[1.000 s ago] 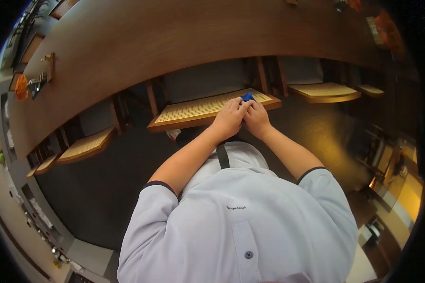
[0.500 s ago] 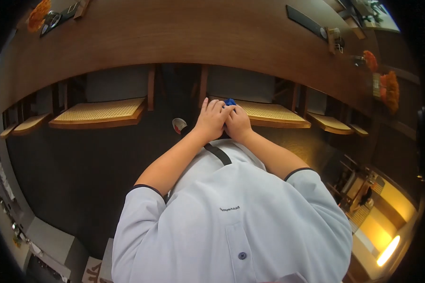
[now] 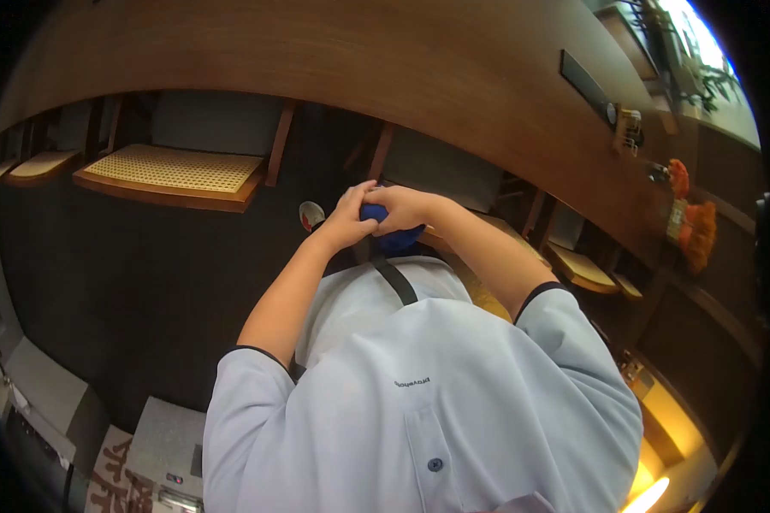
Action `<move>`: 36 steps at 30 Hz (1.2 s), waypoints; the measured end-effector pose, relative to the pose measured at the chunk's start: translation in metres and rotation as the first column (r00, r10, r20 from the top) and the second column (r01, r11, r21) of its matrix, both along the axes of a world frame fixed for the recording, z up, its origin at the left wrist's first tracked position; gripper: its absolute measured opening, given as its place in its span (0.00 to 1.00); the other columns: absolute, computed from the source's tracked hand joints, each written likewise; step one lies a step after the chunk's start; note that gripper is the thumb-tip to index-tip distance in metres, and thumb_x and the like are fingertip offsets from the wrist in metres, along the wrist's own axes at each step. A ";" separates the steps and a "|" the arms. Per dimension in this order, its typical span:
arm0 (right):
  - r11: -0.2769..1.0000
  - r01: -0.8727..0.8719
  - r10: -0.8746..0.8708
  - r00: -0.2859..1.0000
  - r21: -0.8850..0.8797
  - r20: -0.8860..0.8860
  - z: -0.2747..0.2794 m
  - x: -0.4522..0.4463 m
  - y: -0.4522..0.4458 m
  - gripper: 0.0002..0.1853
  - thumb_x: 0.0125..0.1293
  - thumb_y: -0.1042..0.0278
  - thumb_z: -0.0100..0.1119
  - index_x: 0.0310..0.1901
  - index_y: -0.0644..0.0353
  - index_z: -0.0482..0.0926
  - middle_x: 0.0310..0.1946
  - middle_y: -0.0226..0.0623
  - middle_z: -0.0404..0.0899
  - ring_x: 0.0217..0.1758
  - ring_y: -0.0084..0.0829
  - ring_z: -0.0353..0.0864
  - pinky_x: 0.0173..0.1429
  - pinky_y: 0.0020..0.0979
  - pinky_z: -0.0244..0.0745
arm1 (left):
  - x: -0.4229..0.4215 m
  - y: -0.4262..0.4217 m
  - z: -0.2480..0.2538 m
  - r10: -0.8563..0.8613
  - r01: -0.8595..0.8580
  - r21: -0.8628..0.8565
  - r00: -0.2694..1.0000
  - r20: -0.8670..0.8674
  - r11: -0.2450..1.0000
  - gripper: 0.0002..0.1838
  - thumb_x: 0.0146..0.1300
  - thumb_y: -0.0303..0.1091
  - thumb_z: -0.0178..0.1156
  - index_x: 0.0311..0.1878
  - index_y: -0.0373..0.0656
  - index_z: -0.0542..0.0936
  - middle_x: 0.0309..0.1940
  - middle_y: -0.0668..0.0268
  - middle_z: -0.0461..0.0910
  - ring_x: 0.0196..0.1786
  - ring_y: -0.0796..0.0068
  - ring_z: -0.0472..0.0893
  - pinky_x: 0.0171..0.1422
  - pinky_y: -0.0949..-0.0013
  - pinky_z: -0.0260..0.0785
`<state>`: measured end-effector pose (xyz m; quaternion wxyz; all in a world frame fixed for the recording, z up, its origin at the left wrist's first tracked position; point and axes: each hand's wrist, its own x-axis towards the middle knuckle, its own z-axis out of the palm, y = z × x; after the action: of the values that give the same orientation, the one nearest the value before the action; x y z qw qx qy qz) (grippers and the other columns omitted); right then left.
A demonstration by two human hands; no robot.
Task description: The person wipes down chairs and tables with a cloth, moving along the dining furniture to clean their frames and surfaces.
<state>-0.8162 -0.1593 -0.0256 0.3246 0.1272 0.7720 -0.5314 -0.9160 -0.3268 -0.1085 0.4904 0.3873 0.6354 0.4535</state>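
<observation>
"Where's the blue cloth?" point(image 3: 399, 239)

"It's right between the two hands, at twelve o'clock from the pale shirt point(image 3: 376, 376). I think it's cloth, because it looks soft and bunched up."

"What's the left hand point(image 3: 348, 218) doing?"

"It's curled round the cloth from nine o'clock. I can't see all its fingertips."

"And the right hand?" point(image 3: 405, 208)

"It comes in from three o'clock, bent over the top and gripping the cloth. Some blue pokes out under it, at six o'clock. The hands are close together."

"What could go wrong?"

"The cloth could slip and drop on the dark floor point(image 3: 188, 312), over at eight o'clock. That could be if both hands went loose at once."

"Anything else?"

"The low bit might catch on the black strap point(image 3: 395, 280), at six o'clock. A quick pull down could do that."

"Could a hand bump something?"

"Maybe. The big wooden table point(image 3: 359, 51) is at twelve o'clock, and a woven seat point(image 3: 173, 175) is between nine and ten. A big, careless swing might knock one."
</observation>
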 end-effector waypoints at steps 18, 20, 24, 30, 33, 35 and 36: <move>0.820 0.084 0.270 0.815 0.566 -0.513 -0.165 -0.015 0.058 0.30 0.65 0.54 0.67 0.67 0.50 0.74 0.69 0.39 0.73 0.76 0.47 0.64 0.81 0.51 0.56 | -0.004 0.065 -0.066 0.379 -0.432 -0.367 0.901 -0.210 0.824 0.38 0.61 0.36 0.70 0.73 0.41 0.67 0.62 0.47 0.78 0.59 0.53 0.82 0.66 0.56 0.73; 0.812 0.335 -0.017 0.833 0.479 -0.553 -0.170 -0.010 0.066 0.27 0.68 0.51 0.64 0.66 0.51 0.75 0.65 0.41 0.77 0.71 0.48 0.72 0.74 0.48 0.67 | 0.005 0.059 -0.085 0.364 -0.444 -0.424 0.895 -0.259 0.789 0.34 0.62 0.37 0.70 0.70 0.41 0.71 0.61 0.50 0.80 0.58 0.56 0.83 0.64 0.58 0.74; 0.745 0.444 -0.132 0.830 0.498 -0.543 -0.185 -0.016 0.091 0.26 0.66 0.50 0.67 0.62 0.53 0.79 0.54 0.46 0.83 0.57 0.51 0.82 0.63 0.46 0.75 | 0.006 0.075 -0.077 0.261 -0.359 -0.488 0.930 -0.260 0.795 0.25 0.65 0.36 0.68 0.64 0.38 0.77 0.55 0.54 0.84 0.57 0.62 0.83 0.61 0.59 0.75; 0.732 0.560 -0.327 0.789 0.388 -0.520 -0.201 -0.021 0.064 0.32 0.65 0.46 0.68 0.66 0.55 0.76 0.58 0.47 0.80 0.61 0.54 0.79 0.65 0.48 0.73 | -0.019 0.058 -0.098 0.568 -0.525 -0.494 0.820 -0.073 0.693 0.22 0.67 0.41 0.67 0.60 0.40 0.80 0.48 0.57 0.87 0.47 0.65 0.86 0.53 0.63 0.77; 0.756 0.446 -0.149 0.830 0.479 -0.538 -0.162 -0.017 0.048 0.38 0.62 0.45 0.69 0.71 0.53 0.70 0.69 0.45 0.72 0.73 0.52 0.68 0.72 0.53 0.66 | -0.019 0.028 -0.128 0.499 -0.497 -0.548 0.852 -0.160 0.673 0.21 0.69 0.42 0.65 0.59 0.39 0.80 0.44 0.59 0.86 0.41 0.69 0.84 0.47 0.65 0.77; 0.743 0.327 0.068 0.832 0.585 -0.551 -0.155 -0.002 0.039 0.42 0.61 0.46 0.70 0.74 0.51 0.67 0.76 0.41 0.64 0.80 0.51 0.58 0.77 0.57 0.59 | 0.003 0.030 -0.108 0.584 -0.506 -0.575 0.810 -0.061 0.642 0.21 0.70 0.42 0.63 0.58 0.38 0.80 0.42 0.60 0.86 0.40 0.72 0.83 0.46 0.68 0.76; 0.768 0.322 0.054 0.829 0.554 -0.556 -0.160 0.005 0.037 0.42 0.61 0.45 0.70 0.74 0.50 0.66 0.76 0.40 0.62 0.81 0.49 0.55 0.78 0.58 0.56 | 0.014 0.037 -0.100 0.624 -0.512 -0.582 0.781 -0.010 0.632 0.21 0.70 0.43 0.62 0.57 0.37 0.80 0.41 0.61 0.85 0.40 0.73 0.82 0.46 0.69 0.75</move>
<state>-0.8112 -0.1219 -0.1852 -0.0089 0.1297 0.9511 -0.2800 -0.9016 -0.2896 -0.2080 0.4707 -0.0390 0.7773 0.4156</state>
